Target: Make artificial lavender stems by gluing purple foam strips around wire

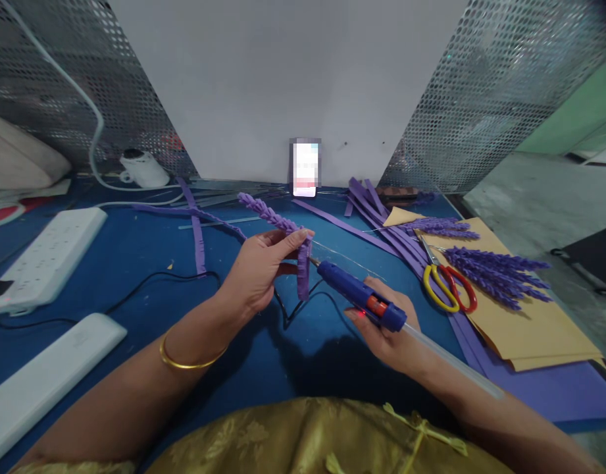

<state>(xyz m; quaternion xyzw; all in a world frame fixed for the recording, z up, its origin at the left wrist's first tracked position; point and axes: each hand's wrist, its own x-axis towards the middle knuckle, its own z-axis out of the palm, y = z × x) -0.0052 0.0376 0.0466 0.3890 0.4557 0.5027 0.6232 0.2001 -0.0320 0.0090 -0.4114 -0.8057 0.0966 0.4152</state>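
Observation:
My left hand is closed, its thumb and fingers pinching a purple paper lavender stem that slants up to the left. From the pinch a loose purple paper strip hangs down. My right hand is wrapped round a blue glue gun, with a clear glue stick sticking out of its back end. The gun's metal nozzle is at the hanging strip, close to my left fingertips; whether it touches cannot be made out. A red light glows beside my right fingers.
Scissors with red and yellow handles lie at right by finished purple sprigs on tan paper. Purple strips lie behind. A phone leans on the white panel. Power strips, a black cord and a white cup are left.

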